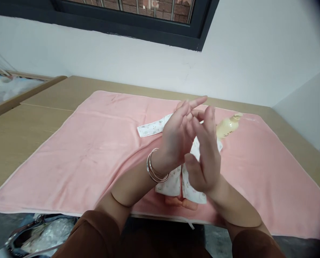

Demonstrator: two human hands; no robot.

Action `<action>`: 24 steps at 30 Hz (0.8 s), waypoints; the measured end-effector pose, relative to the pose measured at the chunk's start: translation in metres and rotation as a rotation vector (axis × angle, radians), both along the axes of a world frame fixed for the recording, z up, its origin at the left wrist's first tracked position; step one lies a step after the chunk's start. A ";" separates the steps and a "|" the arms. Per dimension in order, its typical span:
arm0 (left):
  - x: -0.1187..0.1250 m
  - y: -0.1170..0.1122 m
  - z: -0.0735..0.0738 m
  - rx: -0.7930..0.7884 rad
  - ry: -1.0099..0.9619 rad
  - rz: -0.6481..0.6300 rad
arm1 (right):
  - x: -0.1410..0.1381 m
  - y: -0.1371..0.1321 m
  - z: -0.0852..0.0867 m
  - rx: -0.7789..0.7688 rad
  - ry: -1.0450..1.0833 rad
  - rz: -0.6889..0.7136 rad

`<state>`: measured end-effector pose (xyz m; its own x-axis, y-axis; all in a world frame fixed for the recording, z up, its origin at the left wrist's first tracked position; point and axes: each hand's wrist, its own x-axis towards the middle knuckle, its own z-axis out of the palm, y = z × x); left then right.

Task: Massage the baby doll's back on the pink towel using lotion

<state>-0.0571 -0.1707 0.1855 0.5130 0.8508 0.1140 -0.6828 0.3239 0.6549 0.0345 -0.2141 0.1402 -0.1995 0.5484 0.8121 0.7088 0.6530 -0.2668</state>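
Above the middle of a pink blanket [79,150], my two hands are raised close together with the palms facing each other. Silver bangles [151,166] circle the wrist of my left hand [174,138], which is open with its fingers stretched out. My right hand [208,157] is also open, its thumb apart from the other fingers. Neither hand holds anything. Below them lies a doll-like figure in white printed clothes [169,185]; its orange-brown feet [189,205] point towards me. My hands hide its upper part. A pale yellow bottle [228,127] lies behind my right hand.
The blanket covers much of a wooden table [12,143] against a white wall [243,64]. A dark window frame [149,30] is set above. A raised wooden edge [30,95] runs along the left. Below the table stands an open bag [44,236] with clear plastic inside.
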 end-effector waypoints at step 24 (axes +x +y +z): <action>0.009 -0.033 -0.015 0.805 0.496 0.147 | 0.008 -0.025 0.009 -0.199 0.287 0.261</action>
